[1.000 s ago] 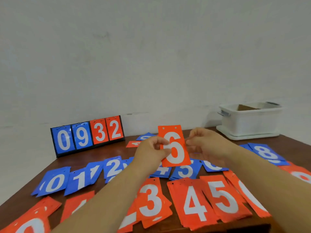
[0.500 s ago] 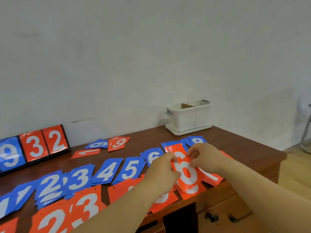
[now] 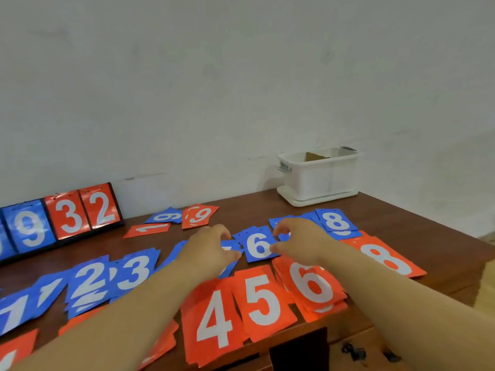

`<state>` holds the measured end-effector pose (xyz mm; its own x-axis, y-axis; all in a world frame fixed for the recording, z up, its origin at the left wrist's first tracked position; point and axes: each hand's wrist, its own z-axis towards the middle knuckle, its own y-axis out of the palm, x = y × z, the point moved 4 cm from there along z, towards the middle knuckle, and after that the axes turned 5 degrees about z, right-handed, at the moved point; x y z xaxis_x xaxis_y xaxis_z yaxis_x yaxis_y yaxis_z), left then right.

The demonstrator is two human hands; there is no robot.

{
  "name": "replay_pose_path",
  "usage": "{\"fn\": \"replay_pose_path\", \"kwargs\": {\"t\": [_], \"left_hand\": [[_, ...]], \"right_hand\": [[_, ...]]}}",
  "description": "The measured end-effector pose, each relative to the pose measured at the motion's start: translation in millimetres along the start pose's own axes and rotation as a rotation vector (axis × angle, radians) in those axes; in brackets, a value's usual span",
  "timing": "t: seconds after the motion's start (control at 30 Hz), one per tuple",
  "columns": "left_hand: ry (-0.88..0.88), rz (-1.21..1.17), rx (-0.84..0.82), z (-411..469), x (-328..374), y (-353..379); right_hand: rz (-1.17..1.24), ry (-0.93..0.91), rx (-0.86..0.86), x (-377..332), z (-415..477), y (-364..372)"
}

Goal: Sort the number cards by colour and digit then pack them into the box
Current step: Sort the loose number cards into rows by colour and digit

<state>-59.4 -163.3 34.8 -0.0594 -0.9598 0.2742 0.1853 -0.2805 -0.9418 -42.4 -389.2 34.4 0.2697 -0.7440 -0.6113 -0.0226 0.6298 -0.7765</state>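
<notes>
Across the tabletop sorted number cards lie around the fingers, the white box stands well beyond them, and the left hand and right hand flank the blue 6 card, fingers curled, whether gripping anything I cannot tell.

Both bare forearms stretch forward from the near edge of the tabletop, left hand and right hand close together, palms down, fingers loosely curled, any grip unclear.
</notes>
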Motion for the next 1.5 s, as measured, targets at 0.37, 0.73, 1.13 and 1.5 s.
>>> {"fn": "replay_pose_path", "kwargs": {"t": [0.37, 0.73, 1.13, 1.5], "left_hand": [[-0.402, -0.009, 0.047, 77, -201, -37], [-0.699, 0.205, -0.069, 170, -284, -3], [-0.694, 0.099, -0.050, 205, -294, 6], [-0.507, -0.073, 0.194, 192, -276, 5]], "right_hand": [[-0.005, -0.070, -0.129, -81, 163, 86], [-0.170, -0.015, -0.113, -84, 309, 173], [-0.013, 0.026, -0.115, -59, 335, 183], [0.403, -0.004, 0.081, -46, 331, 176]]}}
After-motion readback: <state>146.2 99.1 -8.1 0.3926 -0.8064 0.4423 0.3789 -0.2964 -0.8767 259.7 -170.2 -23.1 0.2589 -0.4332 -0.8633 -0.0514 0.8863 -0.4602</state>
